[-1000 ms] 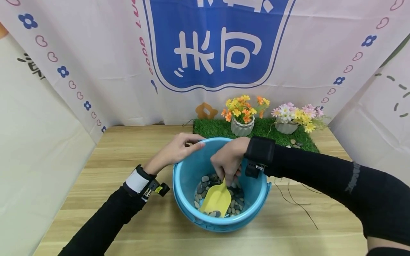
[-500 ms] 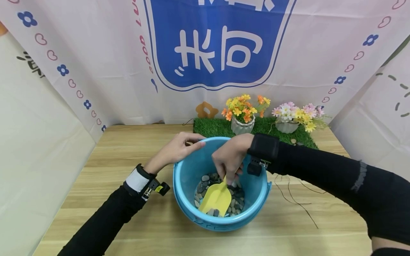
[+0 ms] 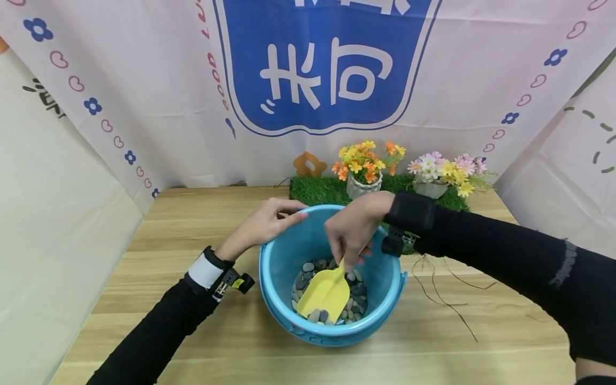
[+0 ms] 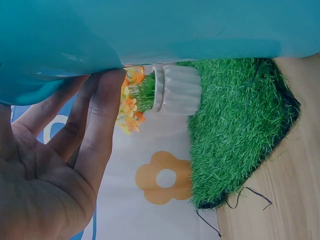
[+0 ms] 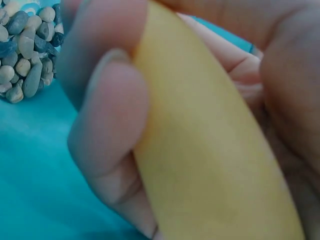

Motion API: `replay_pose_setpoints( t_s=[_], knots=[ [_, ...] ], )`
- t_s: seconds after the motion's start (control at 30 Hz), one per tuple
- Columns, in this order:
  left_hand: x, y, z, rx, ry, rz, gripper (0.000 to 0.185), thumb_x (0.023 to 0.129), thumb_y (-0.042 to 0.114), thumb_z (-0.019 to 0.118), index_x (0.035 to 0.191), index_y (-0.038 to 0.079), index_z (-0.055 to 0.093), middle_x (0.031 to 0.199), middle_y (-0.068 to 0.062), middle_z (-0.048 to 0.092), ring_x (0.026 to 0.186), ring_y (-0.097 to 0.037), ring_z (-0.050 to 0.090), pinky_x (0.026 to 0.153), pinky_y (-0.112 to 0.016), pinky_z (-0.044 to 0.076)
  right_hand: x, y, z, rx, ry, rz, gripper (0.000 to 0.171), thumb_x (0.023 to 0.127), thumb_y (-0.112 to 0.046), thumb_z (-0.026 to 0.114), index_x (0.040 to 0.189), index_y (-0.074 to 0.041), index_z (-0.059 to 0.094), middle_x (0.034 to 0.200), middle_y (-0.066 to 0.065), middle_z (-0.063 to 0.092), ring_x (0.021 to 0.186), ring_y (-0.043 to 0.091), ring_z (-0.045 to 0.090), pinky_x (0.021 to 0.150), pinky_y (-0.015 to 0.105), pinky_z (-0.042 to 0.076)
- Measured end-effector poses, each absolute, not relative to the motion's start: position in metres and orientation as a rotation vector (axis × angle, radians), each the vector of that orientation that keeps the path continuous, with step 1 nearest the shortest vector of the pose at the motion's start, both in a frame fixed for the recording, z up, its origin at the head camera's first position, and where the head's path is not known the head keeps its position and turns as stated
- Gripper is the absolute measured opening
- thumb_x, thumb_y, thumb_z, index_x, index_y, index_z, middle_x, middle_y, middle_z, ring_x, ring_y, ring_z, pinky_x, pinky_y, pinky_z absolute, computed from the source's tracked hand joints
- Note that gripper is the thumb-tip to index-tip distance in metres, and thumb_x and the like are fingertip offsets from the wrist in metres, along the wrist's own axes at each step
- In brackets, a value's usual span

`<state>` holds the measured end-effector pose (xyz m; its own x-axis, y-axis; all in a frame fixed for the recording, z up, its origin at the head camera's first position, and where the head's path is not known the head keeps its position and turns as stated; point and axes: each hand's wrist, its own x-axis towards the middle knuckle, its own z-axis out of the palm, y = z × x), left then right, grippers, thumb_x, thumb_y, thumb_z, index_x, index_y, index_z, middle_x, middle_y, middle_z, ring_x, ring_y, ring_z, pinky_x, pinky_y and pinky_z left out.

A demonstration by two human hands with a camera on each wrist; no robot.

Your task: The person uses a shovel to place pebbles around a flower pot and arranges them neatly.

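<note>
A blue plastic bucket stands on the wooden table with several grey and white pebbles at its bottom. My right hand reaches into the bucket and grips the handle of a yellow scoop, whose blade rests on the pebbles. In the right wrist view the fingers wrap round the yellow scoop handle, with the pebbles at the top left. My left hand rests on the bucket's far left rim, fingers straight. The left wrist view shows those fingers against the bucket wall.
Behind the bucket lies a green grass mat with two white pots of artificial flowers. Thin dark twigs lie on the table to the right of the bucket. A printed cloth backdrop closes the back and sides.
My right hand has risen a little and moved slightly right, tilting the scoop handle up while its blade stays on the pebbles. My left hand has not moved.
</note>
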<state>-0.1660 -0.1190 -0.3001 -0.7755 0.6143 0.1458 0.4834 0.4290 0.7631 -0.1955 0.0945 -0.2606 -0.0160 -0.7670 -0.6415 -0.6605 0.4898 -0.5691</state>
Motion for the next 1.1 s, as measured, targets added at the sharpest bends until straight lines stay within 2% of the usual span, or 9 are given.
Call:
replay_pose_setpoints(
  t_s=[0.4,0.53,0.77,1.1],
  knots=[
    [-0.165,-0.118,-0.298,0.970,2.537,1.245,0.025,0.096,0.011,0.053,0.115,-0.002,0.064,0.100,-0.013,0.065,0.085,-0.020,0.063,0.069,-0.029,0.054,-0.197,0.110,-0.250,-1.216,1.682,-0.241,0.012,0.091,-0.023,0.064,0.095,-0.025,0.075,0.074,0.006,0.068,0.060,0.028,0.061,0.056,0.037,0.052],
    [-0.165,-0.118,-0.299,0.961,2.545,1.238,0.025,0.096,0.012,0.053,0.115,-0.001,0.064,0.100,-0.013,0.065,0.085,-0.020,0.063,0.070,-0.030,0.054,-0.198,0.113,-0.248,-1.246,1.650,-0.289,0.013,0.092,-0.022,0.062,0.093,-0.024,0.075,0.072,0.007,0.067,0.058,0.028,0.059,0.055,0.036,0.052],
    [-0.164,-0.119,-0.299,0.958,2.544,1.245,0.024,0.096,0.011,0.053,0.114,-0.001,0.065,0.100,-0.013,0.065,0.085,-0.020,0.063,0.071,-0.031,0.053,-0.200,0.119,-0.248,-1.268,1.610,-0.367,0.014,0.092,-0.022,0.062,0.093,-0.021,0.075,0.074,0.016,0.065,0.056,0.030,0.057,0.052,0.033,0.050],
    [-0.164,-0.118,-0.299,0.960,2.547,1.247,0.024,0.096,0.011,0.054,0.114,-0.001,0.065,0.100,-0.013,0.065,0.086,-0.021,0.063,0.072,-0.031,0.053,-0.200,0.127,-0.245,-1.261,1.603,-0.435,0.015,0.093,-0.024,0.061,0.091,-0.018,0.074,0.073,0.017,0.063,0.054,0.031,0.054,0.051,0.034,0.049]
  ],
)
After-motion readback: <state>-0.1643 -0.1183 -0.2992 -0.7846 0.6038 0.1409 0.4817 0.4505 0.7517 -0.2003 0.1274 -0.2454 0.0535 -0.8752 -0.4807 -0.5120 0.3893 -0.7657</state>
